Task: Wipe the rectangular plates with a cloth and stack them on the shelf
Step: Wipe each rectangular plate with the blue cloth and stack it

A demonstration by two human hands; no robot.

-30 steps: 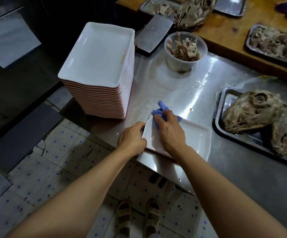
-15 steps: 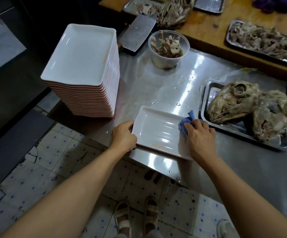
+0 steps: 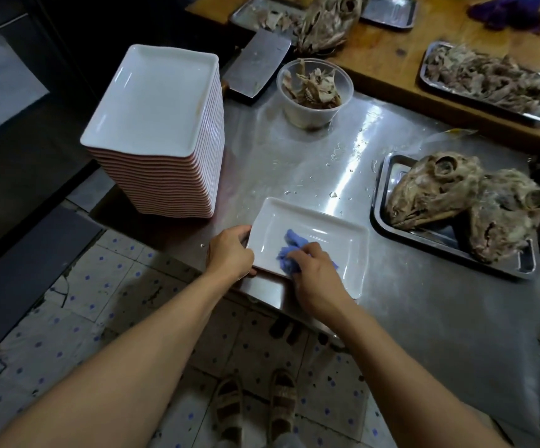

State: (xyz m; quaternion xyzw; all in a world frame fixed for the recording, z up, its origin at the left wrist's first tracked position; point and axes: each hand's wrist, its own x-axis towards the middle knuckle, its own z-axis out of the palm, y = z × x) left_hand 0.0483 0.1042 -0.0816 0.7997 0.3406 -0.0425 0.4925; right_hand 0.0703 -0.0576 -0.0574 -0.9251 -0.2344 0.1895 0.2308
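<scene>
Steel counter (image 3: 294, 163) at frame centre: the plate (image 3: 333, 240) is best steadied by the gripping left hand (image 3: 229, 250) while the cloth (image 3: 289, 250), bunched under the right hand (image 3: 317, 273), is pressed into corners.

A white rectangular plate (image 3: 310, 234) lies at the steel counter (image 3: 423, 302) edge, centre frame. The tall stack of white rectangular plates (image 3: 158, 130) stands upper left of it; a metal tray of animal heads (image 3: 456, 250) sits right.

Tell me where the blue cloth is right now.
In the head view, the blue cloth lies bunched under the right hand inside the single plate, near its left end.
</scene>
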